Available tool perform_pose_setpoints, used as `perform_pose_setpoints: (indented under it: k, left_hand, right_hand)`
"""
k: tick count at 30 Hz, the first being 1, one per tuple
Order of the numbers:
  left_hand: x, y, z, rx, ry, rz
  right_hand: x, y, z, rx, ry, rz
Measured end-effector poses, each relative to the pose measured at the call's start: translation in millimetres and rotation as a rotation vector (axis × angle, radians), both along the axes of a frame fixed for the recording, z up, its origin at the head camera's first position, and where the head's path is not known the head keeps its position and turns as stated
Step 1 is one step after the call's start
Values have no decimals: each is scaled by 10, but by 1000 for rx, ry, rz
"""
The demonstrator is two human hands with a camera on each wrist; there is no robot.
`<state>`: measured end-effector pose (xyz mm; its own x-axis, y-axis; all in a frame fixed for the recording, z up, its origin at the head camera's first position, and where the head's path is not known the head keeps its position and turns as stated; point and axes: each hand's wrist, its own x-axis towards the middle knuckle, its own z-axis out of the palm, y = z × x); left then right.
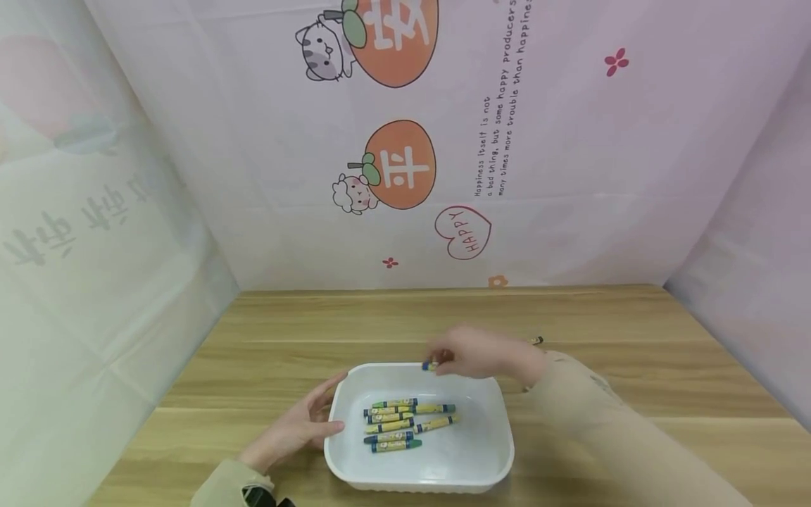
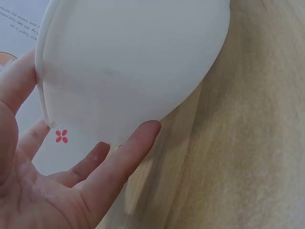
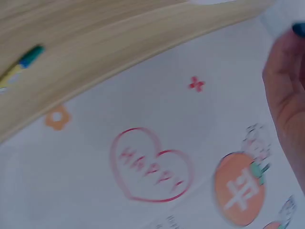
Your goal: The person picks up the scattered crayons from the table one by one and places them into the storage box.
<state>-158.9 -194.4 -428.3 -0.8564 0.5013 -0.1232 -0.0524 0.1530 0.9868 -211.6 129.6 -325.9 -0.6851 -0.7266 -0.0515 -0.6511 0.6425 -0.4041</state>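
A white plastic tub (image 1: 469, 451) stands on the table, with several yellow-wrapped crayons (image 1: 393, 426) lying loosely side by side on its floor. My left hand (image 1: 304, 422) grips the tub's left side, thumb over the rim and fingers against the outer wall. From the left wrist view, the hand (image 2: 71, 191) spreads around the tub's white wall (image 2: 133, 62). Over the tub's far rim, my right hand (image 1: 478, 352), somewhat blurred, pinches a crayon (image 1: 429, 366) with a blue end. Only part of that hand (image 3: 288, 90) shows in the right wrist view.
Beyond the right hand another crayon (image 1: 537, 341) lies on the wooden table (image 1: 285, 331), partly hidden by the wrist. Its green tip (image 3: 32, 56) shows in the right wrist view. A printed white cloth (image 1: 557, 176) hangs behind the table, with more cloth at both sides.
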Motion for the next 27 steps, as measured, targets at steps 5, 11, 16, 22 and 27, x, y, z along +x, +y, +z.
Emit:
perform_pose_setpoints:
  k: [5,11,16,22,27]
  left_hand:
    - [-4,0,-2,0,9,2]
    - [-4,2,11,5,8,-4]
    - [3,-1,5,1,5,3]
    - [17,4,12,10,4,3]
    - [21,4,6,9,-2,3]
  right_hand:
    - [63,-357,-9,179,-119,10]
    - [11,-528,-201,293,-123,6]
    - [-16,-586,-386,361,-142,-42]
    - [6,-631,-430,449,-123,-58]
    - [23,-631,-414,455,-145,-76]
